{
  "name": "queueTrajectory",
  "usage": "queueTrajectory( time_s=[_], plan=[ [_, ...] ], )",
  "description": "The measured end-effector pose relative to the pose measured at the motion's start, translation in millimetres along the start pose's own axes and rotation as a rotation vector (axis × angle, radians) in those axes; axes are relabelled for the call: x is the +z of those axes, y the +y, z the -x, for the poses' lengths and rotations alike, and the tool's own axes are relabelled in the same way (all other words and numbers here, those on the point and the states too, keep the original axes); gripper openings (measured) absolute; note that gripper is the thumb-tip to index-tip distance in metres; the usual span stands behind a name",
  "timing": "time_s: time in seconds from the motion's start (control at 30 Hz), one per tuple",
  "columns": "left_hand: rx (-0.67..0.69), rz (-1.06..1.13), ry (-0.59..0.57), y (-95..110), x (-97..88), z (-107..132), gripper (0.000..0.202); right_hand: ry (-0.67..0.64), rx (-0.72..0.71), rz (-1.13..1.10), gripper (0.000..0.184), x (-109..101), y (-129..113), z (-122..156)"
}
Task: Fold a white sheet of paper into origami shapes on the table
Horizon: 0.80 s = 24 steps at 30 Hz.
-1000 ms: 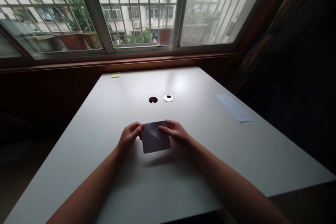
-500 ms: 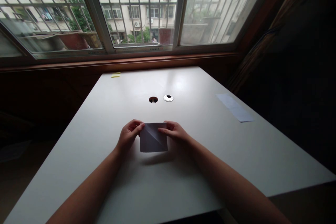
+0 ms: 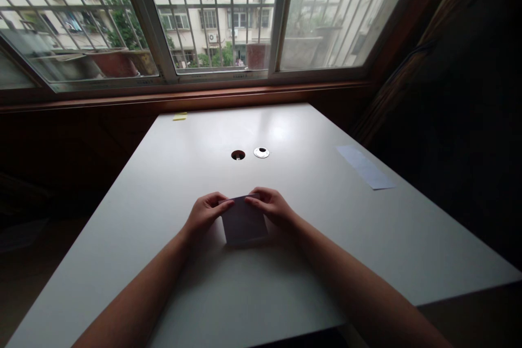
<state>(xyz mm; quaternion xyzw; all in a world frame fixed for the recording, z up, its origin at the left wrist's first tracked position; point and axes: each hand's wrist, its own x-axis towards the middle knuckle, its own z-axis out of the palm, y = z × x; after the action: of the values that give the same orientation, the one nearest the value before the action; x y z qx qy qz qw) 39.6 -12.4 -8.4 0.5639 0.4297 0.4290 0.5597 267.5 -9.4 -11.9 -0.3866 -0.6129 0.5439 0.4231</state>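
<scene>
A small squarish piece of folded paper point(image 3: 244, 224) hangs tilted between my hands, low over the white table point(image 3: 228, 293). My left hand point(image 3: 206, 212) pinches its upper left part, thumb on the near face. At the upper right edge, my right hand point(image 3: 271, 204) grips it the same way. Fingers behind the paper are mostly hidden. The near face looks plain and dark, in shadow.
Farther back, a round cable hole point(image 3: 238, 155) sits beside its loose cover ring point(image 3: 261, 153). A paper strip point(image 3: 365, 167) lies near the right edge. Yellow sticky notes point(image 3: 180, 116) are at the far left corner, below a barred window point(image 3: 216, 16).
The paper has tilted and shifted slightly right and nearer; its diagonal crease no longer shows. My left thumb has slid right along the top, closer to my right hand.
</scene>
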Motion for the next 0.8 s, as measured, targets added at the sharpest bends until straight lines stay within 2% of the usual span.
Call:
queueTrajectory(
  time_s=[0.13, 0.47, 0.53, 0.7, 0.8],
  plan=[
    [0.034, 0.022, 0.056, -1, -0.2, -1, 0.024, 0.048, -0.036, 0.03, 0.033, 0, -3, 1],
    [-0.042, 0.129, 0.13, -4, -0.6, -3, 0.03, 0.103, -0.021, 0.038, 0.033, 2, -8, 2],
    [-0.054, 0.141, 0.109, -2, -0.1, -2, 0.03, 0.118, -0.004, 0.03, 0.035, 2, -8, 2],
    [-0.135, 0.13, -0.052, 6, 3.9, 0, 0.033, 0.145, 0.004, -0.021, 0.037, 2, -9, 2],
    [-0.138, 0.137, -0.048, 6, 5.5, 1, 0.037, 0.109, 0.006, 0.002, 0.038, 1, -7, 2]
  ],
)
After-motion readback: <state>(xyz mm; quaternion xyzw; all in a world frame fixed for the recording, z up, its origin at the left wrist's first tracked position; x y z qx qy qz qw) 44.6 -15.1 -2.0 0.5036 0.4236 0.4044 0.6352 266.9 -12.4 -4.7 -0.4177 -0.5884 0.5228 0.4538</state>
